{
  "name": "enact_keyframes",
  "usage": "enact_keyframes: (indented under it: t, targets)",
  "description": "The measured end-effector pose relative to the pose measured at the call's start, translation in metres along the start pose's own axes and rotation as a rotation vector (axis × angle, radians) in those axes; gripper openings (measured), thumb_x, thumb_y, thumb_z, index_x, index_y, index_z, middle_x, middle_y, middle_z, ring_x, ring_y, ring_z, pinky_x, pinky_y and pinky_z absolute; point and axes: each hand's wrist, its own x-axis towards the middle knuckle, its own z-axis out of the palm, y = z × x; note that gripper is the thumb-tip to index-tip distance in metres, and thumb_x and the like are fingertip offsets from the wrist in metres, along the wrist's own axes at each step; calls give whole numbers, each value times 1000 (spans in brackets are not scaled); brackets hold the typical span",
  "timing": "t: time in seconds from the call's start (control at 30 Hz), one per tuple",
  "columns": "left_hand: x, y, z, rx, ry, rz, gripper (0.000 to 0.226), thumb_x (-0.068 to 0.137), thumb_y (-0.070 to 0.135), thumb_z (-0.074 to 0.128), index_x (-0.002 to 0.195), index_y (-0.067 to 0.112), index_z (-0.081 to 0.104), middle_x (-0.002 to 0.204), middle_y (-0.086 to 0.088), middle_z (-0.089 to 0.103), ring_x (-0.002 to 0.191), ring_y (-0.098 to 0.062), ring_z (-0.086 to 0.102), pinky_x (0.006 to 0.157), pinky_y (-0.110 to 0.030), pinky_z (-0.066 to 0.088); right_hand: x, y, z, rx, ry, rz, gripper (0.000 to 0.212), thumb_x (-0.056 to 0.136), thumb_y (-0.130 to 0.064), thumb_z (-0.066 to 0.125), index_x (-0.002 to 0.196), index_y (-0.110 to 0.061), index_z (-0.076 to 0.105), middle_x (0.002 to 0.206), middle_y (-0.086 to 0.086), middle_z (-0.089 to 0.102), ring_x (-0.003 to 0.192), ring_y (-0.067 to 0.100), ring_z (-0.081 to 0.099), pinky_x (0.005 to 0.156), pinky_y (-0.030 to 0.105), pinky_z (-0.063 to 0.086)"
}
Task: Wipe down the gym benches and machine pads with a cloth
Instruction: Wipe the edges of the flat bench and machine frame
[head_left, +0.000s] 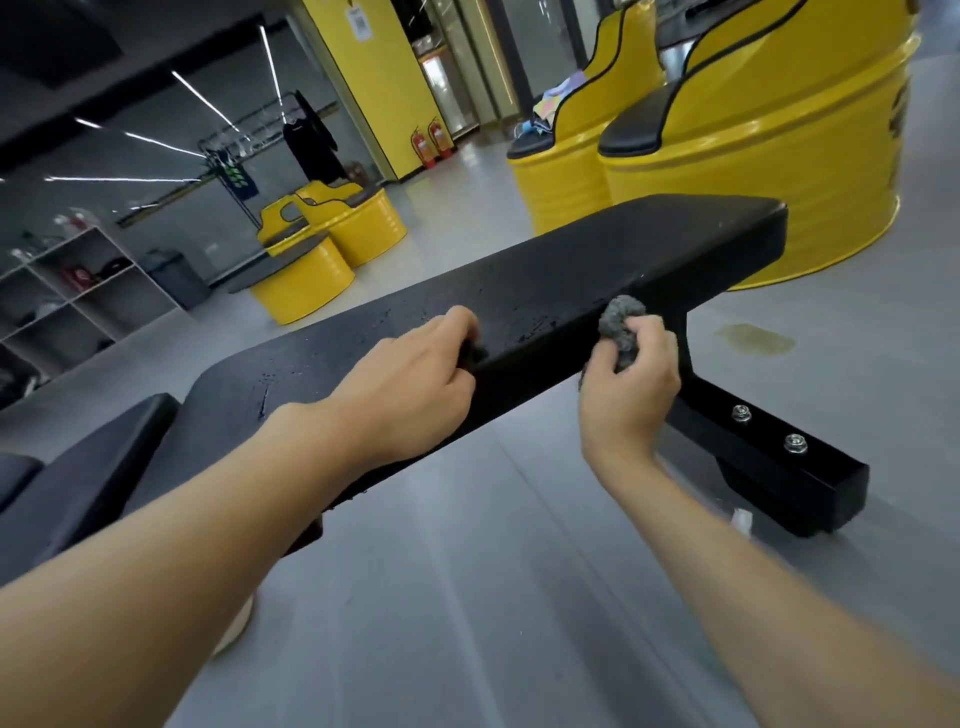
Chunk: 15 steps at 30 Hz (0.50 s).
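A long black padded gym bench (597, 260) runs from lower left to upper right, its top speckled with wear. My left hand (410, 384) rests on the bench's near edge with its fingers curled over the pad. My right hand (631, 387) grips a bunched grey cloth (621, 322) and holds it against the bench's near side face, close to the black support post. A second black pad (88, 467) lies at the lower left.
Yellow drum seats (769, 156) with black cushions stand right behind the bench, more yellow drums (332, 244) farther left. The bench's black foot bar (779, 467) with two bolts lies on the grey floor. White shelving (78, 296) stands at the left. A yellowish stain (756, 340) marks the floor.
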Motion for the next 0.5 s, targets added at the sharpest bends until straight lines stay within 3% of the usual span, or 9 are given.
enact_keyframes:
  t: [0.07, 0.17, 0.23, 0.3, 0.4, 0.5]
  targets:
    - [-3, -5, -3, -47, 3, -14, 39, 97, 19, 37, 132, 27, 51, 135, 5, 55, 122, -21, 50, 103, -39, 41, -44, -15, 7, 44, -160, -150, 10, 80, 0, 55, 88, -4, 59, 90, 7, 48, 71, 15, 42, 60, 22, 32]
    - [-21, -16, -9, 5, 3, 18, 58, 87, 30, 27, 139, 34, 52, 138, 7, 47, 129, -16, 40, 110, -40, 34, -78, -23, 5, 21, -398, -321, 8, 80, -4, 57, 88, -5, 58, 90, 9, 48, 70, 21, 46, 57, 29, 39]
    - [-42, -32, -12, 60, 17, 13, 50, 91, 29, 30, 136, 36, 50, 134, 10, 48, 125, -15, 42, 105, -39, 36, -61, -22, 1, 15, -364, -293, 12, 82, -2, 58, 93, -6, 60, 93, 8, 50, 71, 18, 46, 59, 29, 41]
    - [-61, -49, -15, 94, 53, -2, 38, 97, 21, 38, 130, 33, 52, 132, 13, 51, 122, -14, 45, 100, -36, 36, -37, -21, 0, 27, -197, -133, 15, 84, 3, 56, 98, -4, 61, 94, 8, 50, 74, 13, 44, 62, 25, 40]
    - [-79, -63, -15, 115, 79, -35, 41, 101, 24, 38, 138, 38, 49, 133, 10, 47, 123, -16, 41, 101, -39, 35, -44, -29, 7, -6, -49, -3, 12, 86, 3, 53, 96, -2, 58, 94, 11, 50, 76, 17, 45, 59, 19, 34]
    - [-93, -68, -15, 78, 111, -56, 39, 98, 18, 38, 132, 32, 50, 128, 7, 53, 117, -20, 48, 95, -38, 39, -106, -52, 19, 13, -224, -197, 12, 81, 3, 57, 92, -3, 58, 93, 9, 48, 74, 13, 41, 60, 19, 31]
